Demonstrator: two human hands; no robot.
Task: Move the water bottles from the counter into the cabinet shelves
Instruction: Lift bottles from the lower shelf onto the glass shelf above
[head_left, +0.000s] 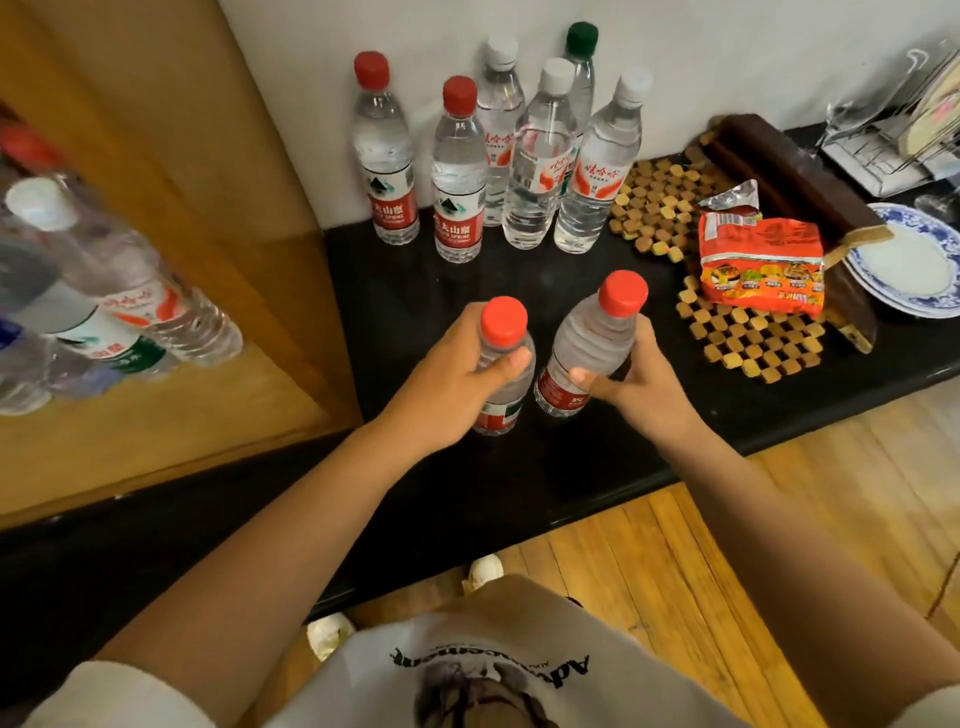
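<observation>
My left hand (452, 374) grips a red-capped water bottle (503, 325), held upright just above the black counter (519, 467). In my right hand (631, 376) is a second red-capped bottle (587, 338), tilted to the right. Against the white wall stand several more bottles: two with red caps (384, 156) (458, 176), three with white caps (540, 156) and one with a green cap (581, 57) behind them. On the left, the wooden cabinet (171, 156) holds several bottles (104, 291) on a shelf, seen behind glass.
A wooden bead mat (753, 338) lies on the counter's right half under an orange noodle packet (758, 265) and a dark wooden board (795, 176). Blue-and-white plates (904, 260) and a wire rack (878, 150) stand at the far right. Wooden floor lies below.
</observation>
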